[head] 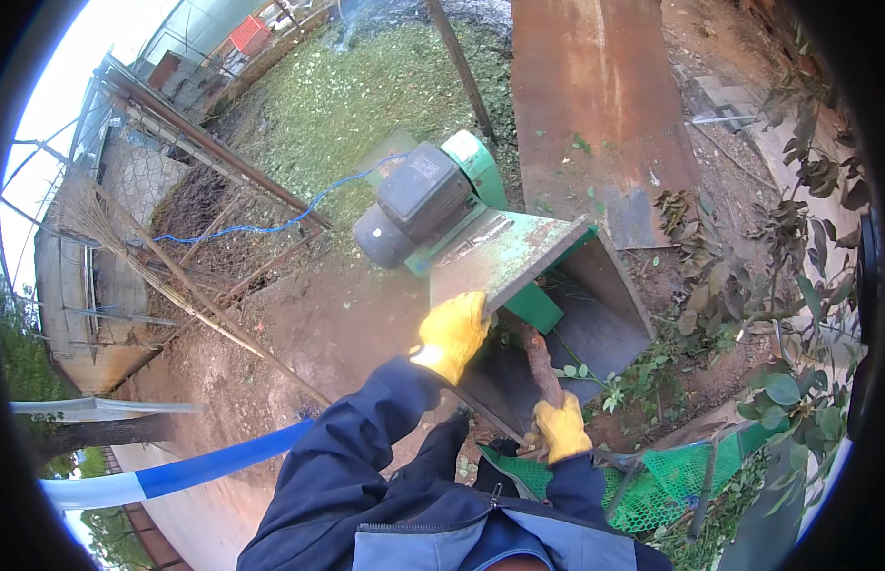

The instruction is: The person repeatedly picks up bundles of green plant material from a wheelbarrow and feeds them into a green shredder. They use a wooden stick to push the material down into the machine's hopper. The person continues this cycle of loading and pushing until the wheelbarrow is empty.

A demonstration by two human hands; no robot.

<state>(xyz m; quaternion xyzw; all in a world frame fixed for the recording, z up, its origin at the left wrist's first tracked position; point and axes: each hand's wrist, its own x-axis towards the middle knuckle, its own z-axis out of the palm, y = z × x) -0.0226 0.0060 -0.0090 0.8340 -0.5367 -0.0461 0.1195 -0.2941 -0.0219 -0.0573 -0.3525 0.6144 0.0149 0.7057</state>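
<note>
A green electric chipper [514,250] with a dark motor [421,193] stands before me, its wide metal feed hopper [628,285] facing me. My left hand [453,335], in a yellow glove, grips the hopper's upper left rim. In the lower right of the view, my right hand [562,427], gloved the same way, is closed around a thick branch [542,364]. The branch's far end lies inside the hopper, under a green flap [534,307]. Beside it in the hopper is a thin leafy twig [582,371].
Leafy cut branches [756,314] lie at the right. Green plastic netting [664,485] is near my legs. A rusty metal sheet [592,107] is beyond the hopper, chopped green material [342,93] behind the motor. A blue cable [271,230] and a twig broom [128,257] are left.
</note>
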